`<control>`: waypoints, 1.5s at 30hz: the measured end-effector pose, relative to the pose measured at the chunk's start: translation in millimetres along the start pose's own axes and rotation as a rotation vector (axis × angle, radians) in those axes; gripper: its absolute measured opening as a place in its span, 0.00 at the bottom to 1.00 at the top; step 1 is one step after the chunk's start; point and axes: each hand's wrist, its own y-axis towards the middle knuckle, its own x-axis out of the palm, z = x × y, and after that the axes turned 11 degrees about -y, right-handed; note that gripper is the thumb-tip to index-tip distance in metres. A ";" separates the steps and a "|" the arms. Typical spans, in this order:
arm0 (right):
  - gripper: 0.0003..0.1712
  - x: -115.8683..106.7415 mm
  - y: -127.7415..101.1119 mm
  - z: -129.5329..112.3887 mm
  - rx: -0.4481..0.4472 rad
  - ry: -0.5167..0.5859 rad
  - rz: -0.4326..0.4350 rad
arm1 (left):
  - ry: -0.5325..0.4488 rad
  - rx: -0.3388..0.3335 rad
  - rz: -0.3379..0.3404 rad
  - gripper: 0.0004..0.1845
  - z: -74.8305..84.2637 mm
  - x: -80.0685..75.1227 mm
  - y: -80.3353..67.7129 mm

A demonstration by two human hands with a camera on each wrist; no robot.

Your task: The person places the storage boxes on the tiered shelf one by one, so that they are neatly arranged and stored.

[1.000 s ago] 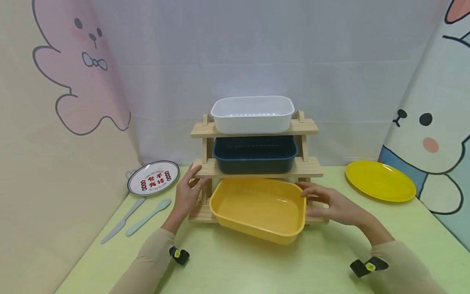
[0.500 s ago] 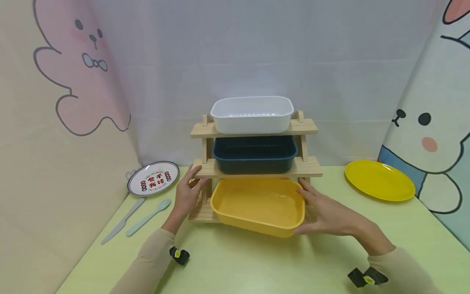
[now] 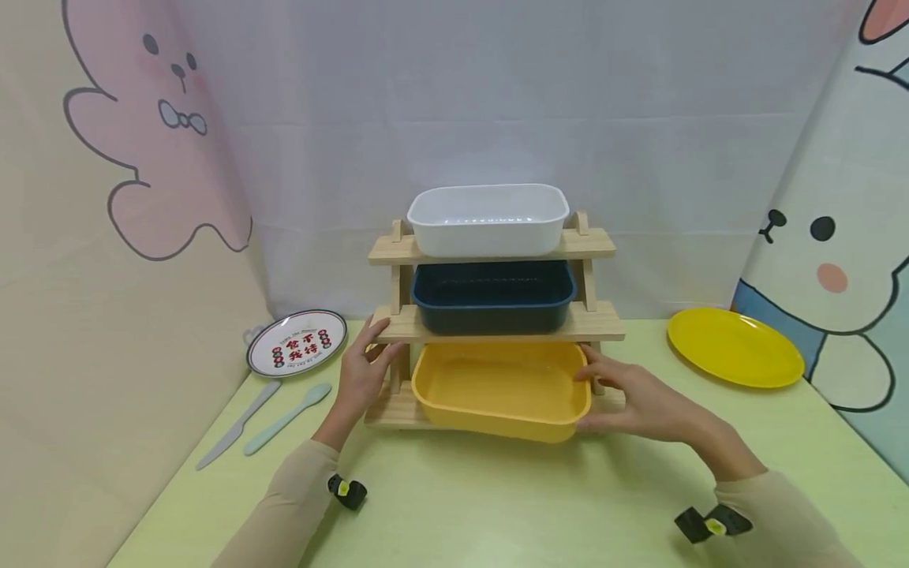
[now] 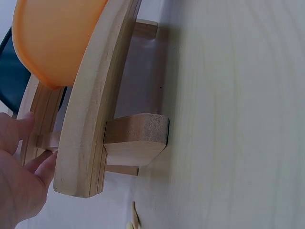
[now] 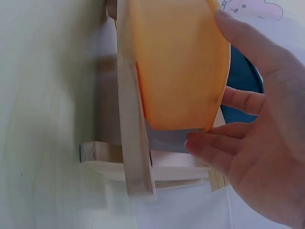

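A yellow rectangular baking dish (image 3: pixel 500 386) sits on the lowest shelf of a three-tier wooden rack (image 3: pixel 596 319), its right front corner overhanging slightly. My right hand (image 3: pixel 649 406) grips the dish's right end, thumb toward the front and fingers on the rim farther back; the right wrist view shows this hand (image 5: pixel 271 129) around the dish's end (image 5: pixel 181 67). At the rack's left, my left hand (image 3: pixel 362 379) holds the end of the middle shelf. In the left wrist view, the left hand (image 4: pixel 21 176) has its thumb on that shelf.
A dark blue dish (image 3: pixel 493 300) stands on the middle shelf, a white dish (image 3: pixel 490 225) on the top one. To the left lie a printed plate (image 3: pixel 298 345), a grey knife (image 3: pixel 237 426) and a pale green spoon (image 3: pixel 287 420). A yellow plate (image 3: pixel 735 347) rests at right.
My right hand has shifted its hold and pushed the yellow dish's right end back, so the dish sits straighter on the bottom shelf. The left hand stays in place.
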 end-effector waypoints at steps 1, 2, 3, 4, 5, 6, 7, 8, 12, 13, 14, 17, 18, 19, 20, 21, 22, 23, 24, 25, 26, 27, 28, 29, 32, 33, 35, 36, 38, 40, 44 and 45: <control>0.37 0.0 0.1 1.9 -0.005 0.006 0.009 | 0.000 -0.003 0.000 0.28 0.1 0.0 -0.3; 0.36 0.0 0.2 3.5 -0.011 0.012 0.017 | -0.001 -0.003 0.000 0.28 0.4 0.3 -0.5; 0.35 -0.2 0.4 4.8 -0.014 0.014 0.021 | -0.002 -0.006 -0.001 0.28 0.8 0.4 -0.7; 0.35 -0.3 0.7 6.2 -0.018 0.017 0.024 | -0.002 -0.005 0.000 0.28 1.4 0.7 -0.8; 0.34 -0.4 0.9 7.3 -0.022 0.020 0.026 | -0.002 -0.004 0.000 0.28 1.8 1.0 -0.7; 0.34 -0.4 1.0 8.3 -0.026 0.021 0.027 | 0.001 -0.003 0.000 0.28 2.3 1.4 -0.7; 0.34 -0.3 1.1 9.4 -0.029 0.020 0.030 | 0.003 0.000 0.001 0.28 2.9 1.6 -0.8; 0.34 -0.1 1.2 10.1 -0.033 0.018 0.031 | 0.007 0.001 0.002 0.28 3.2 1.9 -0.7; 0.34 0.7 1.7 12.5 -0.044 0.018 0.037 | 0.027 0.004 0.006 0.28 4.4 2.6 -0.6; 0.34 0.7 1.9 12.9 -0.045 0.019 0.039 | 0.025 0.005 0.006 0.28 4.6 2.7 -0.5; 0.34 0.6 2.1 13.1 -0.047 0.018 0.040 | 0.024 0.008 0.006 0.27 4.7 3.0 -0.5; 0.34 -1.0 2.0 11.9 -0.051 0.013 0.037 | 0.009 0.013 0.006 0.27 4.7 3.0 -0.6; 0.35 -2.3 1.9 10.7 -0.054 0.010 0.029 | 0.004 0.011 0.006 0.27 4.6 2.9 -0.9; 0.36 -4.4 1.6 8.7 -0.056 0.006 0.018 | -0.001 0.007 0.006 0.27 4.4 2.7 -1.3; 0.38 -7.5 1.0 6.0 -0.053 -0.001 0.005 | -0.002 0.003 0.005 0.27 4.3 2.4 -1.6; 0.38 -11.4 0.6 2.7 -0.049 -0.013 -0.003 | -0.003 -0.003 0.004 0.27 4.1 2.1 -2.0; 0.38 -16.1 0.2 -0.9 -0.051 -0.028 0.002 | -0.002 -0.008 0.003 0.28 3.9 1.8 -2.2; 0.38 -21.0 0.7 -4.9 -0.047 -0.039 0.013 | -0.003 -0.011 0.003 0.28 3.9 1.7 -2.3; 0.35 -26.0 1.8 -9.3 -0.042 -0.057 0.039 | 0.000 -0.013 0.003 0.28 4.1 1.5 -2.4; 0.31 -30.3 3.5 -13.5 -0.043 -0.079 0.081 | 0.001 -0.012 0.005 0.28 4.1 1.4 -2.0; 0.28 -33.6 6.0 -17.1 -0.049 -0.107 0.143 | 0.005 -0.011 0.007 0.28 4.4 1.2 -1.6; 0.24 -35.7 9.6 -20.1 -0.065 -0.135 0.217 | 0.008 -0.009 0.009 0.27 4.5 1.1 -1.2; 0.22 -36.4 13.8 -22.1 -0.087 -0.161 0.297 | 0.010 -0.006 0.009 0.27 3.9 0.8 -0.5; 0.21 -36.1 18.6 -23.7 -0.101 -0.190 0.371 | 0.010 -0.005 0.009 0.27 2.6 0.5 0.0; 0.26 -31.1 34.6 -23.8 -0.158 -0.273 0.549 | 0.003 -0.010 0.006 0.28 -3.3 0.0 1.3; 0.28 -28.9 40.3 -23.1 -0.166 -0.297 0.578 | -0.004 -0.011 0.006 0.28 -8.2 -0.9 2.2; 0.32 -25.4 51.2 -21.6 -0.166 -0.336 0.599 | -0.015 -0.014 0.010 0.28 -18.5 -2.7 4.1; 0.32 -24.1 56.2 -20.8 -0.163 -0.353 0.597 | -0.017 -0.013 0.012 0.28 -23.0 -3.6 5.1; 0.32 -22.6 64.7 -19.6 -0.153 -0.385 0.575 | -0.019 -0.006 0.020 0.28 -33.8 -5.6 7.6; 0.29 -22.2 70.4 -18.8 -0.146 -0.403 0.554 | -0.014 0.008 0.024 0.28 -37.6 -6.4 8.4; 0.18 -22.2 75.9 -16.8 -0.151 -0.380 0.535 | -0.005 0.022 0.027 0.28 -38.7 -6.8 8.2; 0.15 -22.3 76.5 -16.1 -0.156 -0.361 0.536 | -0.005 0.023 0.029 0.28 -38.2 -6.8 8.1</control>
